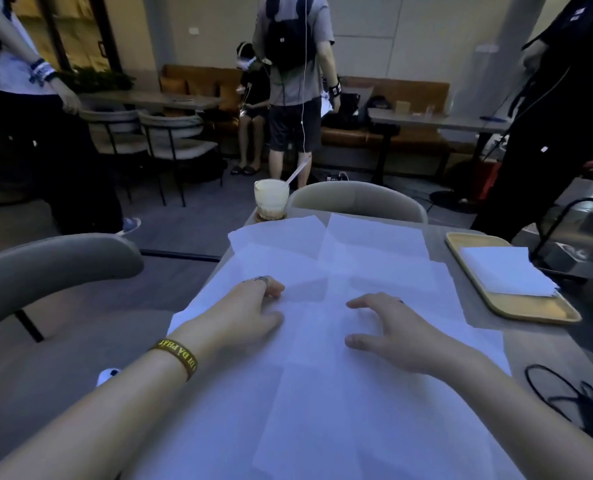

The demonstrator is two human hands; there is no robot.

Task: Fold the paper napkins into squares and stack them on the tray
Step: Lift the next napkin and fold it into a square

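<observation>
- I think I am at the start of a fold. Many thin white paper napkins (322, 341) lie flat and open across the grey worktop (547, 344), in the middle and bottom of the frame.
- My left hand (250, 313) rests on the top napkin. Its fingers (271, 285) are loosely bent, with the tips on the paper. I cannot see them pinch anything.
- My right hand (392, 337) lies just beside it, a little to the right. It is spread wide and flat on the same paper and holds nothing.
- At the right of the frame sits a flat yellow tray (530, 313). A small pile of folded white napkins (506, 268) is on it.
- Next, I think I must lift one edge, bring it over to meet the far edge, and press the crease flat.
- The paper is thin, so two sheets may come up together.
</observation>
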